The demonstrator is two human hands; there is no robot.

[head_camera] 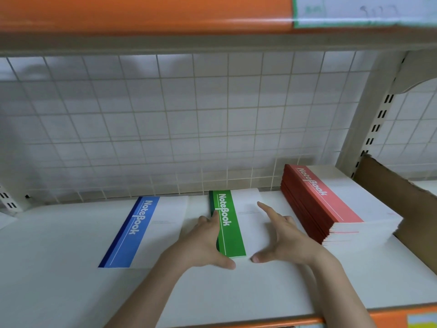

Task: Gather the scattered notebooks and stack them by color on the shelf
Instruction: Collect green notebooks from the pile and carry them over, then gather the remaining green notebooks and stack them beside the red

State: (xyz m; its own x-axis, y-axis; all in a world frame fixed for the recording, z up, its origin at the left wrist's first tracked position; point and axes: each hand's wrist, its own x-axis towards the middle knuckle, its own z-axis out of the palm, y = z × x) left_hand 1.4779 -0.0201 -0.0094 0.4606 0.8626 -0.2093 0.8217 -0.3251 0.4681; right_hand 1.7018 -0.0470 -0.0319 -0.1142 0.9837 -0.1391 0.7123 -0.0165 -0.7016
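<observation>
A green-spined notebook stack (230, 223) lies in the middle of the white shelf (71, 268). My left hand (203, 242) presses against its left edge with straight fingers and the thumb at the near corner. My right hand (281, 240) rests on its white cover at the right side, fingers extended. A blue-spined notebook (132, 233) lies flat to the left. A tall stack of red-spined notebooks (316, 200) stands to the right.
A wire grid backs the shelf, with white tiles behind it. A brown cardboard divider (392, 185) stands right of the red stack. An orange shelf edge (142, 13) runs overhead and another one (402, 318) borders the front.
</observation>
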